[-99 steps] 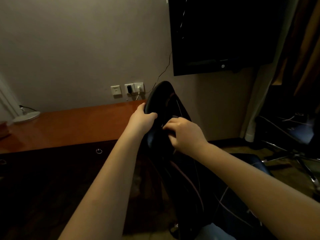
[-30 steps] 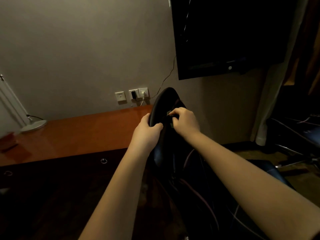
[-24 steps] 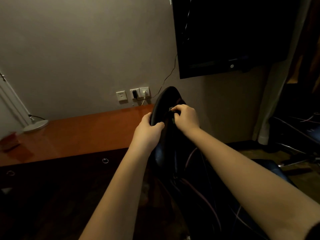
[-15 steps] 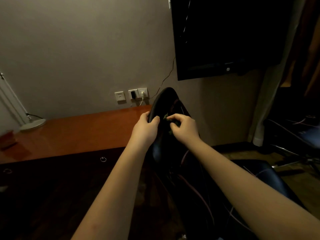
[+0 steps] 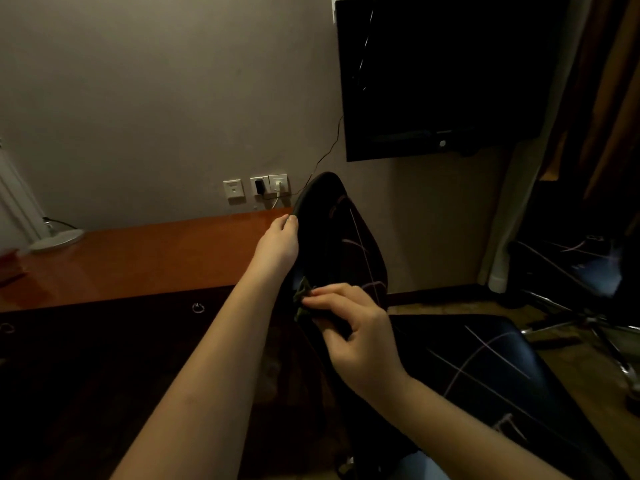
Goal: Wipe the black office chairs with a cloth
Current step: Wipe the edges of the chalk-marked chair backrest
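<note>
Black leather office chair [image 5: 341,237] stands beside the glossy wooden desk [image 5: 138,258]; left hand [image 5: 278,245] grips its backrest edge, right hand [image 5: 360,334] pinches a dark green cloth [image 5: 301,296] against it, lower down.

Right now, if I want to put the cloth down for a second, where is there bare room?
The wooden desk top is bare from the lamp base to the left hand. The chair seat, right of the right hand, is bare too. The backrest edge is crowded: both hands and the cloth.
</note>
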{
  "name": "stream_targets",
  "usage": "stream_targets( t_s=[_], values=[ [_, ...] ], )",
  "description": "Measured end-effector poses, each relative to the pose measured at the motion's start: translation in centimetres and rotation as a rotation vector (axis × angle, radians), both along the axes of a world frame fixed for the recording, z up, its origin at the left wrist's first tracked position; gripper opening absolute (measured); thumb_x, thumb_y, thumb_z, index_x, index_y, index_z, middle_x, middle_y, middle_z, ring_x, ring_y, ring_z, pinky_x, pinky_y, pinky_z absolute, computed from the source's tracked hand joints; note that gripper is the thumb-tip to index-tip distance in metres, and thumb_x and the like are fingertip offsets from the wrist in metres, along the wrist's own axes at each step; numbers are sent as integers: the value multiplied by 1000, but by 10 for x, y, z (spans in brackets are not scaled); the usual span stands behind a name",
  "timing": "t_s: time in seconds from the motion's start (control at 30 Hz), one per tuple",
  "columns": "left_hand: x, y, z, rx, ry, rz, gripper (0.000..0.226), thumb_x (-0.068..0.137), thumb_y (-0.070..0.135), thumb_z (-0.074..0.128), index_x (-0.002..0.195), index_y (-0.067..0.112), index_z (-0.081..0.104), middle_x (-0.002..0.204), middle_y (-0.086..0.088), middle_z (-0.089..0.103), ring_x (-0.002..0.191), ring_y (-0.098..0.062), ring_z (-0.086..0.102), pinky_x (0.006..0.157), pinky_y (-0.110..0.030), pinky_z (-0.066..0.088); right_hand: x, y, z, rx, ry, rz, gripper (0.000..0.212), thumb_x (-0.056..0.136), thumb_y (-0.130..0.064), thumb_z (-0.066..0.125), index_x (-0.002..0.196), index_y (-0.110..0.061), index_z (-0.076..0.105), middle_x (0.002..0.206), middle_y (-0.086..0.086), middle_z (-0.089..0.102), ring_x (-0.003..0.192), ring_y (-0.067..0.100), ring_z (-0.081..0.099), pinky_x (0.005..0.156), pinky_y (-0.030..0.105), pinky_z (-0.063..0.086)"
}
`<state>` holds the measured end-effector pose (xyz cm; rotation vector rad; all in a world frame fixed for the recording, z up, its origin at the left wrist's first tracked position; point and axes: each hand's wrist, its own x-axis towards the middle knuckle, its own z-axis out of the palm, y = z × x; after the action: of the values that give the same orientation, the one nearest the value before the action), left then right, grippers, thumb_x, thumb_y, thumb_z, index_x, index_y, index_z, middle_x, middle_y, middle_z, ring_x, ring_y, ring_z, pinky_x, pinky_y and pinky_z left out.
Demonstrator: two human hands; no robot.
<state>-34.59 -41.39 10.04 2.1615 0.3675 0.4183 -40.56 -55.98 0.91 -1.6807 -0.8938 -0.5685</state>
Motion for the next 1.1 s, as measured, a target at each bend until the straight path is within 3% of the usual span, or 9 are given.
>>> stream_targets(
  t_s=[0.17,0.3,0.43,0.53,0.6,0.7,0.8,0.97,1.1],
  values=[
    [7,5,-2,154,77,10,47,106,22,19,152,12,22,158,-6,23,145,-20,21,112,-28,19,8,4,2,3,-88,0,28,83,1,67,107,-12,72,108,-3,66,106,8,59,89,28,53],
    [17,11,-4,136,88,68,45,105,12,24,150,9,25,155,-11,29,142,-26,28,109,-30,26,25,12,11,34,-43,47,29,84,3,63,106,-12,72,108,-2,66,106,10,60,89,30,53],
    [20,14,-6,84,75,71,43,106,25,26,143,10,40,147,-13,41,135,-29,37,105,-31,30,61,22,27,29,16,28,30,83,7,59,105,-9,71,106,1,67,104,9,61,94,26,51],
    [18,13,-7,59,35,70,43,105,13,25,146,6,35,152,-12,35,139,-26,32,103,-25,26,105,30,34,-19,86,-77,30,83,8,58,102,-9,73,104,2,68,100,9,61,96,27,50],
    [18,13,-8,76,11,45,45,106,17,25,150,10,28,156,-7,29,143,-20,26,103,-18,21,135,32,35,-88,140,-170,28,84,5,58,102,-11,73,106,3,69,100,14,62,94,30,50],
    [15,12,-7,37,-4,9,46,106,29,23,150,16,29,155,0,31,143,-14,25,102,-16,20,164,31,37,-202,254,-232,27,90,-4,56,105,-18,72,111,0,67,99,16,62,83,23,48],
    [12,8,-7,-41,-33,-10,46,105,32,27,149,19,34,152,0,36,140,-15,30,95,-18,20,178,27,43,-272,297,-262,25,91,-11,57,112,-21,67,112,0,67,88,16,62,72,27,49],
    [10,7,-9,-79,-55,2,45,105,32,30,148,19,37,150,0,39,139,-16,32,95,-20,22,184,12,48,-383,452,-229,43,90,-18,63,131,-15,53,119,4,60,109,23,57,85,33,48],
    [10,6,-7,-62,-48,7,45,105,31,30,148,18,36,152,1,37,140,-15,30,93,-17,20,177,-4,44,-390,538,-141,25,91,-19,64,116,-14,62,113,2,59,106,19,56,77,27,43]
  ],
)
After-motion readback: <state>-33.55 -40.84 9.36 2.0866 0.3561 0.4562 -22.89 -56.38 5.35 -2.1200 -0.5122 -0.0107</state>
